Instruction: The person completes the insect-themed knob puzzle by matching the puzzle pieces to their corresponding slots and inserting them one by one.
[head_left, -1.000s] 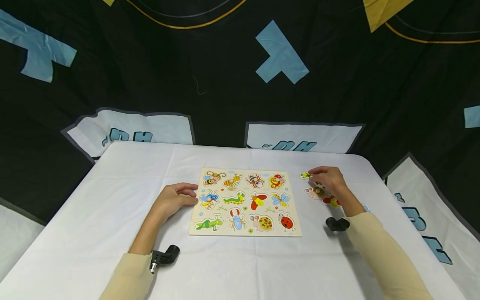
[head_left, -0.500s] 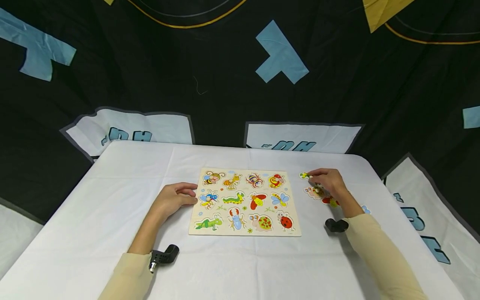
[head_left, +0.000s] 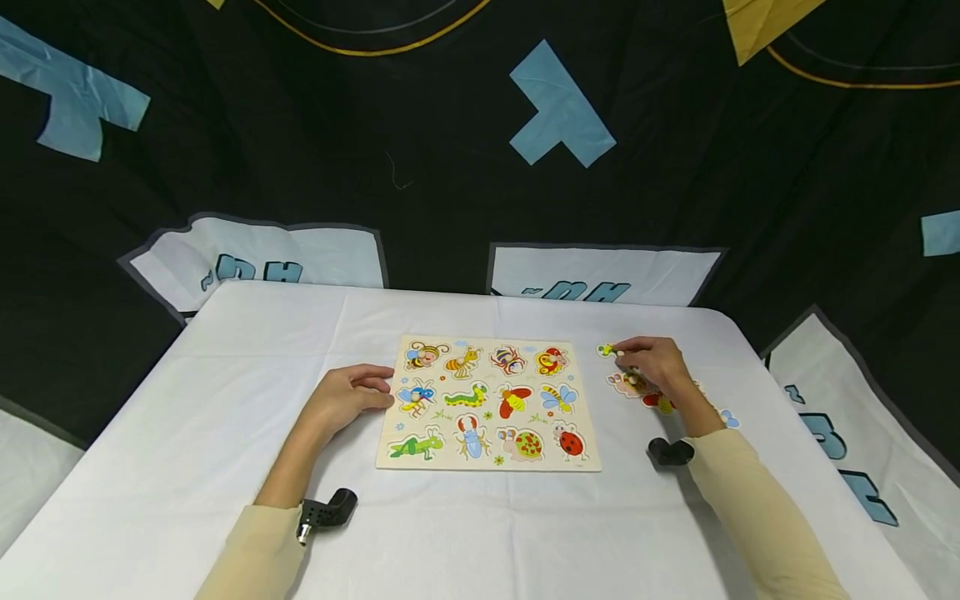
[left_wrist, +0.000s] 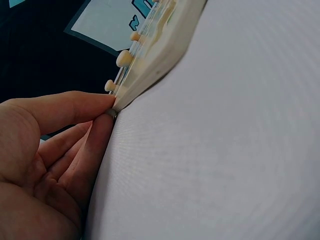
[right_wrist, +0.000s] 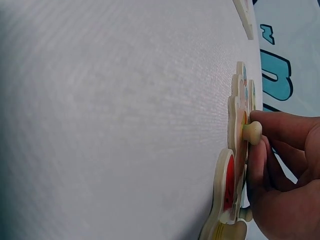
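Note:
A wooden puzzle board with printed insects lies flat on the white table. My left hand is at its left side; in the left wrist view, thumb and finger pinch the edge of the board. To the right of the board, my right hand holds a green puzzle piece at its small knob. Close under that hand are a snail piece and a red-winged piece. In the right wrist view, a knob stands before the fingertips, which hide part of the pieces behind.
A blue-winged piece lies right of the right wrist. Black wrist mounts project inward from both sleeves. A black curtain with blue and white patches hangs behind the table's far edge.
The right forearm has shifted very slightly to the left, its fingers staying at the green piece. The left hand stays at the board's edge.

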